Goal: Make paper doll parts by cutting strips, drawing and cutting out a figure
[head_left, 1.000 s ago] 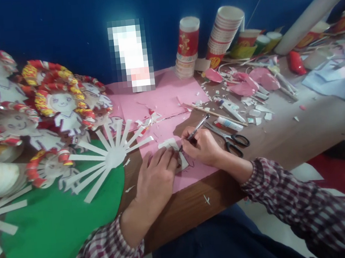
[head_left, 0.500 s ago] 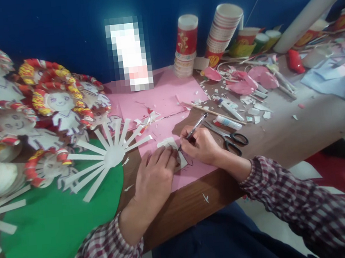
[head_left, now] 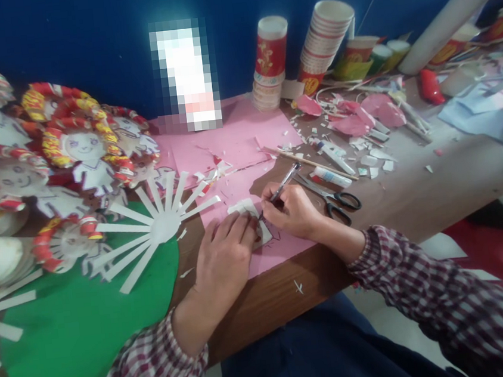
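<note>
A small white paper piece lies on a pink sheet near the table's front edge. Flat on the paper's left part rests my left hand, fingers stretched out, holding nothing. My right hand is closed round a pen, whose tip is at the white paper. Dark drawn lines show on the pink sheet beside the paper. Just right of my right hand lie black-handled scissors. A white fan-cut paper piece is left of my left hand, partly over a green sheet.
Paper figures with red and yellow rims crowd the left. Stacked paper cups stand at the back. Glue tubes, a thin stick, pink scraps and white paper bits lie to the right. A blue cloth-like sheet is farther right.
The whole view has shifted very slightly. Both hands keep nearly the same place, and the pen is still in my right hand.
</note>
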`<state>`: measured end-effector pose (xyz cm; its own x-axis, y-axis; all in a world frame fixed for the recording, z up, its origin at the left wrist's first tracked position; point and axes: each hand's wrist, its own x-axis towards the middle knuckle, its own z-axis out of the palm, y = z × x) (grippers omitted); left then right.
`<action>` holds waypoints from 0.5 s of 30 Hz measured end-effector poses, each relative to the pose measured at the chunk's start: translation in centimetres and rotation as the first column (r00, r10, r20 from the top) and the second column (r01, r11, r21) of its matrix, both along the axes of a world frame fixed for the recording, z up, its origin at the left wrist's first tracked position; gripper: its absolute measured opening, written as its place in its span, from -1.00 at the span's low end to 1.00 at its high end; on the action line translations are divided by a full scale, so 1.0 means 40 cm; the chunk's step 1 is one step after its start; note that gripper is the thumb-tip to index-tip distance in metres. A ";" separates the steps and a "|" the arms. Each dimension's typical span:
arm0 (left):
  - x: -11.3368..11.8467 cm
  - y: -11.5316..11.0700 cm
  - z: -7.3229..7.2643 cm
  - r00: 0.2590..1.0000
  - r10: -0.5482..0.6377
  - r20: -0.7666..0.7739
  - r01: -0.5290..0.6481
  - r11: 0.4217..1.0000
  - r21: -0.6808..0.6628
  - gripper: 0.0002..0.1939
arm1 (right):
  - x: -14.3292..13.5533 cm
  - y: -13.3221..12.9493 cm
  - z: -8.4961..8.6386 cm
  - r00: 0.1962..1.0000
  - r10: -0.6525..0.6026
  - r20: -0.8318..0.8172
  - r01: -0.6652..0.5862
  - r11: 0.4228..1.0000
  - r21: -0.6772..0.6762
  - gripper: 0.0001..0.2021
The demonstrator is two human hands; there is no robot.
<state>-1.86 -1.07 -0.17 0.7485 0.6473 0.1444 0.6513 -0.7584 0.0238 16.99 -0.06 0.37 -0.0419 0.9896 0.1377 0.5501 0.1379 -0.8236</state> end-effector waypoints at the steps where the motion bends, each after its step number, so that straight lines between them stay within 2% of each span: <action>1: 0.000 0.000 0.000 1.000 0.001 -0.003 -0.001 1.000 -0.002 -0.64 | 0.000 0.000 0.000 1.000 0.000 -0.001 0.000 1.000 -0.002 -0.91; 15: -0.002 -0.004 0.000 1.000 0.004 -0.020 -0.004 1.000 -0.012 -0.63 | -0.001 -0.001 0.004 1.000 0.004 -0.012 -0.005 0.999 -0.046 -0.93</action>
